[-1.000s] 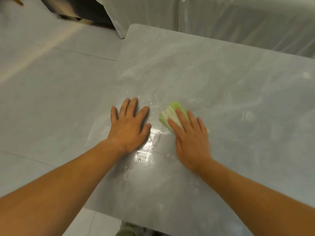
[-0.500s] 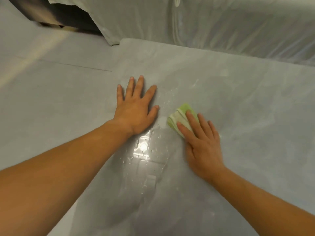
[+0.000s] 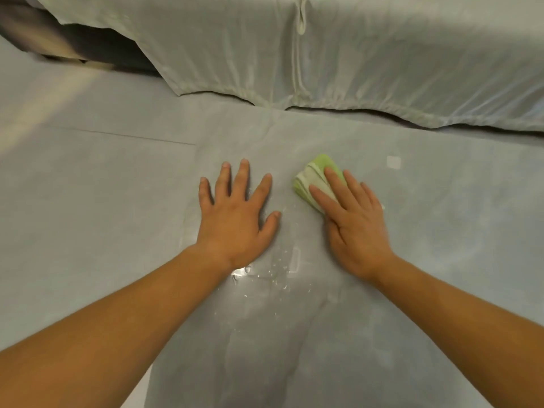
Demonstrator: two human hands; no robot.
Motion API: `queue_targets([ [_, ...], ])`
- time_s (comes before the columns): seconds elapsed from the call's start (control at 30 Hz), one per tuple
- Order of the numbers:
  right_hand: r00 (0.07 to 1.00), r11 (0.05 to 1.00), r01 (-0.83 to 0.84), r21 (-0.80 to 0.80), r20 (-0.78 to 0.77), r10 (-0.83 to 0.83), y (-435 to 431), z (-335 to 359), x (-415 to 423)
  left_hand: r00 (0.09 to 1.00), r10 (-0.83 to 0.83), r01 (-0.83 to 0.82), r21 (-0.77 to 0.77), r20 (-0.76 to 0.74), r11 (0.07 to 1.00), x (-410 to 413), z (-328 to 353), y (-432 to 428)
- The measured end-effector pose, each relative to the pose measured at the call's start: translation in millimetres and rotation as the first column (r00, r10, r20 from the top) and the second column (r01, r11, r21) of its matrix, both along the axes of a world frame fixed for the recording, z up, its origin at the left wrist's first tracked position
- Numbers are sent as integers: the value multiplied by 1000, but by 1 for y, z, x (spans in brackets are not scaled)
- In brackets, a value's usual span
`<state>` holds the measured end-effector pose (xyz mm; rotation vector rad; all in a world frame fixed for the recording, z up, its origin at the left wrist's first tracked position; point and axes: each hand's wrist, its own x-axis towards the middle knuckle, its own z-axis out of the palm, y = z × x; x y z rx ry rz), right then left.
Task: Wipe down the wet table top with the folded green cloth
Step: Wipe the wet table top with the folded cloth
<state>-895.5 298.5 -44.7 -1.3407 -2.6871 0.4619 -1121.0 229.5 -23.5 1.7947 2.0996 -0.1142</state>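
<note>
Grey smooth bench top [image 3: 441, 260] nearest us carries beads of water [image 3: 276, 272] between our wrists. Our left hand [image 3: 235, 213] lies flat and splayed, holding nothing; our right hand [image 3: 353, 222] presses flat on the folded green cloth [image 3: 312, 178] farther out. Soft, light, likely limp: best pressed mid-fold.

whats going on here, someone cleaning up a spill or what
A person is wiping a grey table top with a folded green cloth. The right hand presses the cloth under straight fingers, while the left hand lies flat on the table beside it. Water droplets sit between the wrists, nearer the person than the cloth, so that patch is not yet wiped.
</note>
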Motion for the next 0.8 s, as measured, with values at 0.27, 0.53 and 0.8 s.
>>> queue_targets([
  [0.27, 969, 968, 247, -43, 27, -246, 77, 6, -47, 1000, -2, 2, -18, 7, 1000, 0, 1, 2],
  [0.53, 987, 990, -142, -9, 73, 142, 68, 1, -34, 999, -27, 28, -16, 26, 999, -5, -4, -2],
  [0.8, 991, 991, -128, 41, 38, 126, 38, 0, -54, 998, -27, 24, 46, 54, 999, -7, -6, -6],
])
